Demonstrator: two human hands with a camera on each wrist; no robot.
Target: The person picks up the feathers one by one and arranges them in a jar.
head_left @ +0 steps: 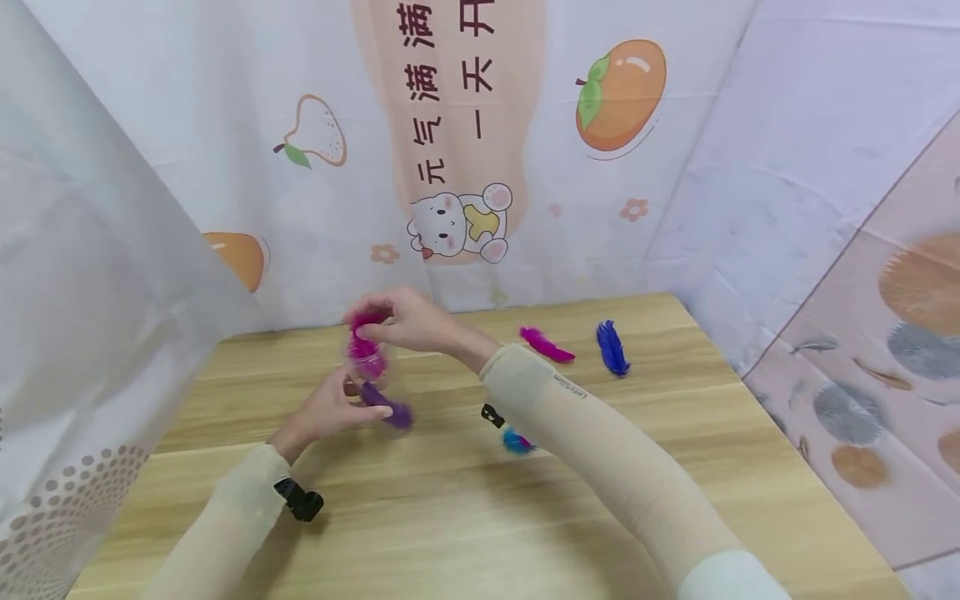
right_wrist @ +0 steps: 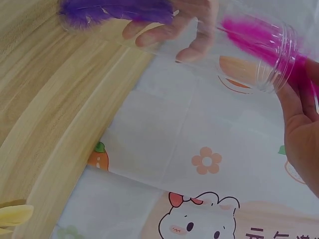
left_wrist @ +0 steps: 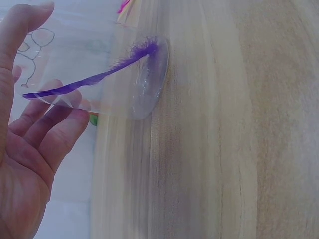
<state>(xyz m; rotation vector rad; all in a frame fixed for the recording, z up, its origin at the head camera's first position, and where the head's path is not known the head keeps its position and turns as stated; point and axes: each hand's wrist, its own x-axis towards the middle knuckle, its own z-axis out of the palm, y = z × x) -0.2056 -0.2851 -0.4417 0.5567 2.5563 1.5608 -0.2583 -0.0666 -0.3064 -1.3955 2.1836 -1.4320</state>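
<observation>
My left hand (head_left: 341, 408) grips a clear plastic jar (head_left: 369, 373) tilted above the wooden table (head_left: 465, 517). A purple feather (head_left: 387, 408) lies inside it, its fluffy end at the jar's base (left_wrist: 149, 79). In the left wrist view the left hand (left_wrist: 47, 69) has its thumb over the jar and its fingers under it. My right hand (head_left: 375, 321) pinches a magenta feather (head_left: 365, 343) whose tip is inside the jar's mouth (right_wrist: 276, 59). The right wrist view shows the magenta feather (right_wrist: 251, 41) running in through the threaded neck, with the right hand (right_wrist: 301, 104) just behind it.
Loose on the table lie another magenta feather (head_left: 547, 344) and a blue feather (head_left: 612, 347) at the back right. A cyan feather (head_left: 516, 442) is half hidden under my right forearm. A yellow feather (right_wrist: 15, 214) lies near the table's edge. Printed cloth walls (head_left: 465, 150) enclose the table.
</observation>
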